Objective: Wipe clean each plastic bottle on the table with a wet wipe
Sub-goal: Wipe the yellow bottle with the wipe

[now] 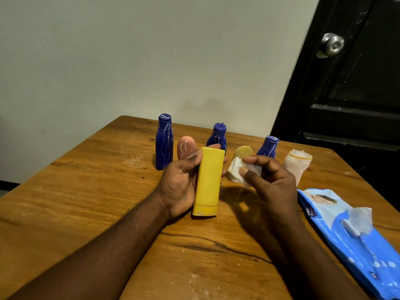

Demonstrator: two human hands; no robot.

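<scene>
A scuffed brown wooden table (86, 191) stands against a pale wall, with a black panelled door (357, 83) and its round metal knob (331, 44) to the right. A blue plastic pack of wet wipes (346, 234) lies at the table's right edge, a wipe poking from its flap. The left hand (179, 185) wraps its fingers round a flat yellow plastic bottle (208, 180), held upright, cap end down, at the table's middle. Just beside it the right hand (275, 185) pinches a crumpled white wet wipe (237, 169), not touching the bottle. Behind stand three dark blue plastic bottles streaked white, at left (164, 144), centre (218, 135) and right (268, 147), a pink rounded bottle (185, 148), a pale yellow one (243, 151) and a translucent bottle (297, 163). The hands and yellow bottle hide the lower parts of most.
</scene>
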